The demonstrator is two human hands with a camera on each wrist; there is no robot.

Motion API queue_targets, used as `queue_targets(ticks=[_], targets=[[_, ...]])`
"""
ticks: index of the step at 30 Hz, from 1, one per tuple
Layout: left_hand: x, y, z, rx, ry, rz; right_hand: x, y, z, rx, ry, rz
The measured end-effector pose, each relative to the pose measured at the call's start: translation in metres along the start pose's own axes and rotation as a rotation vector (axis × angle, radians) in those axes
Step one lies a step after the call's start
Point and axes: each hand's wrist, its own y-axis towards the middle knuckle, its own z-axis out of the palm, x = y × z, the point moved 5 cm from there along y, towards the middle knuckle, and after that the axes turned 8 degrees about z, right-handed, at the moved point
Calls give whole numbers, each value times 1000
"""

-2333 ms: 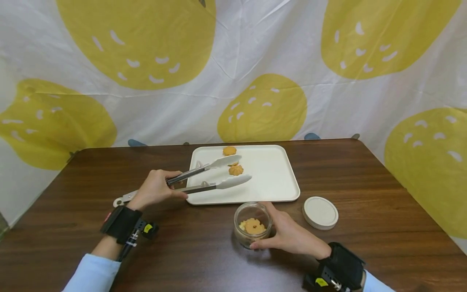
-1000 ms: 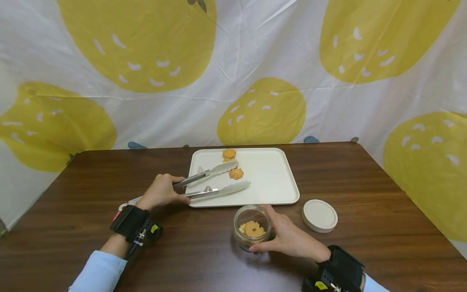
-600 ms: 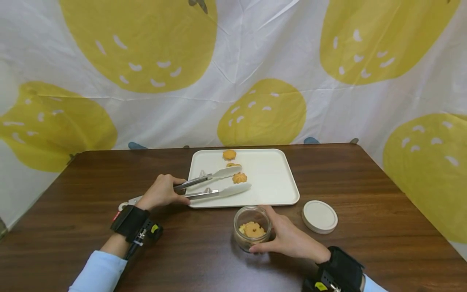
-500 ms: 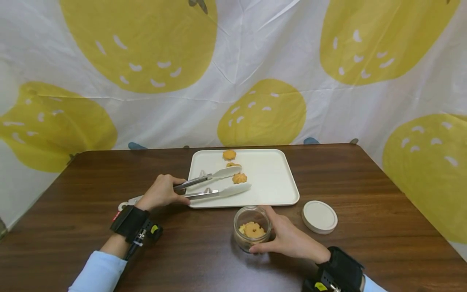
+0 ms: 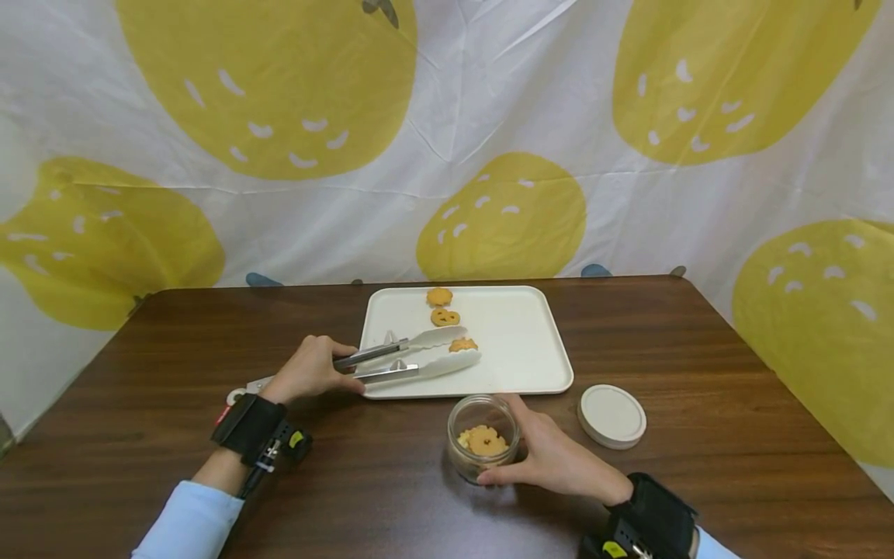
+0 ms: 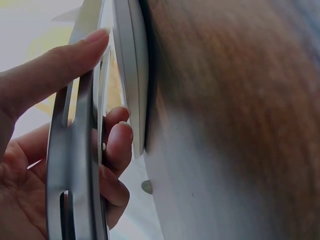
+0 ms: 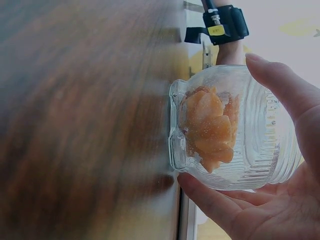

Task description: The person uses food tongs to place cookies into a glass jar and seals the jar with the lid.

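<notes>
Right hand [image 5: 559,458]: curled round a clear ribbed glass jar [image 5: 459,463] of golden cookies [image 5: 483,441], upright on the dark brown wooden bench [image 5: 349,497].
Round white lid [image 5: 612,415]: on the bench, right of the jar.
Left hand [image 5: 312,369]: gripping silver metal tongs [image 5: 391,373], pale tips [image 5: 448,362] apart.
White rectangular tray [image 5: 524,341]: beneath the tips.
Golden scalloped cookie [image 5: 463,344]: between the tips.
Golden pretzel-shaped cookie [image 5: 445,317]: just beyond.

The tongs' [image 5: 380,352] tips stand closer together than before, the far one having swung toward the near one. The nearest flower-shaped cookie [image 5: 463,345] has slid rightward and toward the tray's [image 5: 517,334] near edge, and now sits between those tips. The pretzel-shaped cookie [image 5: 445,317], partly covered earlier, is fully visible. The left hand [image 5: 314,369] has shifted slightly rightward.
</notes>
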Motion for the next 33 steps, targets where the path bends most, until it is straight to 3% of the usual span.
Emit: queue_targets(ticks=[10,23,33], targets=[[-1,0,-1,-34,26,45,0,0,-1,-18,-20,-1],[0,-1,-3,-54,31,52,-2,2,-1,-1,-7,15],[1,-8,-9,-91,19,111,-4,1,2,-13,-12,-10]])
